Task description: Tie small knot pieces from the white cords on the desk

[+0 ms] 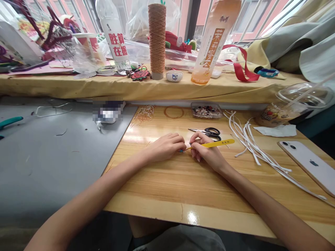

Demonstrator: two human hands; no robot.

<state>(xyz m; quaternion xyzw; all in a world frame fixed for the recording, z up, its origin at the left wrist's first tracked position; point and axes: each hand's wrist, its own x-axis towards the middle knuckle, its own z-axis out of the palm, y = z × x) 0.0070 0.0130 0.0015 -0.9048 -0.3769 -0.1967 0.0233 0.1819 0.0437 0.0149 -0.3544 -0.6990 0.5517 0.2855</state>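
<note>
Two hands close together on the shiny wooden tabletop (pixel 162 195).
Right hand (pixel 208 153) grip clamped on long yellow plastic tweezers (pixel 214 144); left hand (pixel 167 146) pinched shut, touching the tip, black-handled scissors (pixel 210 132) just behind.

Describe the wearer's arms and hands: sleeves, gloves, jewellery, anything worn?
Both forearms are bare right down to the bottom edge of the picture; no sleeve cuffs show. The left hand and right hand have no gloves, and no watch, bracelet or ring is visible. Nails look short and unpainted, though they are too small to be sure.

left hand (pixel 167 146) bare | right hand (pixel 206 151) bare | forearms unsleeved
</note>
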